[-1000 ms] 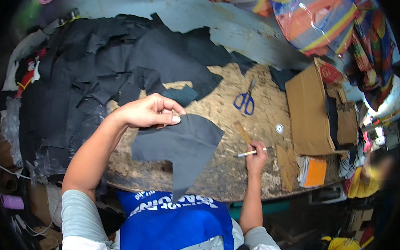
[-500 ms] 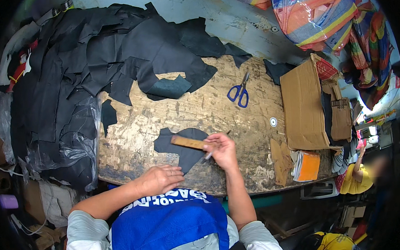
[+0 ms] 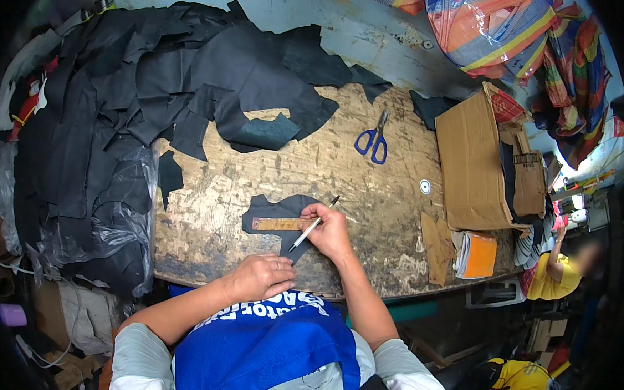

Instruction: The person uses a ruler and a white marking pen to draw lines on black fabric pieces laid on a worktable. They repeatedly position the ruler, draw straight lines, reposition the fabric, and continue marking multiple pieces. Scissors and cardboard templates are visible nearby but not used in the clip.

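A small, irregular piece of black leather (image 3: 261,207) lies near the front edge of the wooden table. My left hand (image 3: 261,277) rests on its near tip, fingers lying flat. Over the leather, my right hand (image 3: 328,231) pinches a white pen (image 3: 306,234) with a dark end, its point slanting down toward the left fingertips. A short wooden ruler (image 3: 274,224) lies across the leather, its right end at the right hand's fingers; whether they also grip it is hidden. Blue-handled scissors (image 3: 373,142) lie farther back on the table.
A large heap of black leather (image 3: 169,75) covers the table's left and back. On the right stand a cardboard box (image 3: 471,164) and an orange-covered stack of paper (image 3: 479,256). Colourful woven sacks (image 3: 494,26) hang at the back right. A person in yellow (image 3: 553,277) is farther right.
My right hand has moved left and slightly nearer me. The ruler has turned from slanting to nearly level across the leather. The pen now points down-left; my left hand has shifted slightly right.
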### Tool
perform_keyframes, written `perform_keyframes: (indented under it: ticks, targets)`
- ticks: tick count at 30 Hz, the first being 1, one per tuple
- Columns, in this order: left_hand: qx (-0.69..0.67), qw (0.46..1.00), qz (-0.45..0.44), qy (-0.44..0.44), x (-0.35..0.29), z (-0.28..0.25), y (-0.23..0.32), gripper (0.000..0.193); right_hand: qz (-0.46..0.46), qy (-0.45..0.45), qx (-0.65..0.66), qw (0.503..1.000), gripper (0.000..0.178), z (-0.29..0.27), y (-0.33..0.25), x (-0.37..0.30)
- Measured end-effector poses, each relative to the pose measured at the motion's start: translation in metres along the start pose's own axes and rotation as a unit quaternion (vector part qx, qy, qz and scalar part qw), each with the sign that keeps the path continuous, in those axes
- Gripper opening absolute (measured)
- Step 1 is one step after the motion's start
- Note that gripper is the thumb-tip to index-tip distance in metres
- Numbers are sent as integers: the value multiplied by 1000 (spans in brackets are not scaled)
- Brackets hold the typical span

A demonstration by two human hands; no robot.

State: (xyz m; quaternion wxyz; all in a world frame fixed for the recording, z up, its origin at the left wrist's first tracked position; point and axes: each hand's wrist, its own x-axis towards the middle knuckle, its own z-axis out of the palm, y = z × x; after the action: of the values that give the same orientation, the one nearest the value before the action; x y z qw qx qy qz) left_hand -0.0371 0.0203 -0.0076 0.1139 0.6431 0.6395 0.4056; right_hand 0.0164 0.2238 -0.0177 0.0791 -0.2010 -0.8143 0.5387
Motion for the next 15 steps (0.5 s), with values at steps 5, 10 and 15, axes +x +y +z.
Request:
perform_keyframes:
  ticks: [5,10,15]
  targets:
    - [40,991,-53,112,-1,4,-2,17,10,21,8,1000,19,1,0,-10]
    - [116,986,-116,33,3,8,-14,36,3,30,-33,999,19,4,2,-11]
    - [153,982,-106,-21,2,13,-17,39,-14,133,5,991,18,-18,-9,-12]
